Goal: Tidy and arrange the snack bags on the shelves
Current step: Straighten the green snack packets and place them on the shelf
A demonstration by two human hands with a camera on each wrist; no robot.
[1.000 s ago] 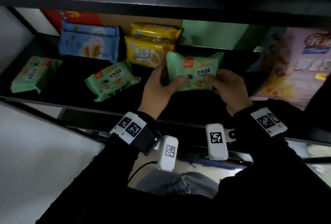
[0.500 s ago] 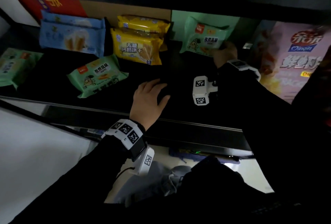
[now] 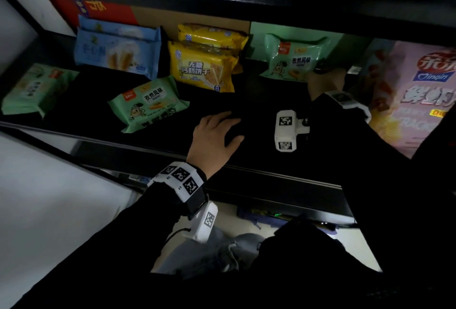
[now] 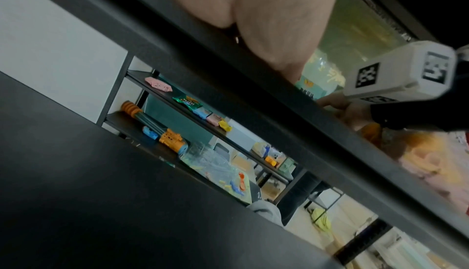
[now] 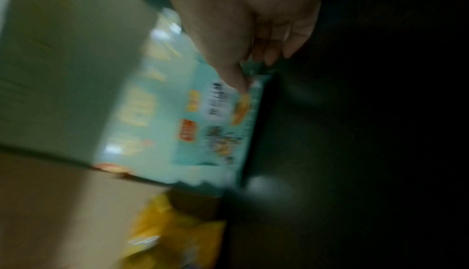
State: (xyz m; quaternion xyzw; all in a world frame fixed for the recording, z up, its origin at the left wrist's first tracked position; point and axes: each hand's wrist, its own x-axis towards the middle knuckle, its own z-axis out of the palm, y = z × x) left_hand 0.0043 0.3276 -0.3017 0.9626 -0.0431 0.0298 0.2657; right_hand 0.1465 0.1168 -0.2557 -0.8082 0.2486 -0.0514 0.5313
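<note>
Reaching deep along the shelf (image 3: 246, 101), right hand (image 3: 325, 81) at the lower right corner of a green bag (image 3: 294, 58) propped upright against the back wall. Half hidden in the head view by the bag and the sleeve; seen in the right wrist view, though badly smeared, with thumb and fingertips (image 5: 269, 56) pinched on the bag's crimped edge (image 5: 193, 125). Resting palm down near the shelf's front lip, left hand (image 3: 216, 137) with fingers spread and relaxed, holding nothing; shown in the left wrist view only as the heel of the palm (image 4: 266, 18), fingers out of sight.

Lying flat toward the front, a second green bag (image 3: 148, 102), and a third (image 3: 37, 86) at the far left, blurred. Standing at the back, a blue bag (image 3: 116, 47) and two yellow bags (image 3: 202, 66), one behind the other, the rear one mostly covered. Cut off at the right edge, a large pink bag (image 3: 417, 96). Print on all packs too small or dim to read with certainty.

Black, dimly lit shelf under a dark upper board. Behind the bags, cardboard and a red box, partly hidden. Below, pale floor and grey trousers. Further off in the left wrist view, more black shelving with toys.
</note>
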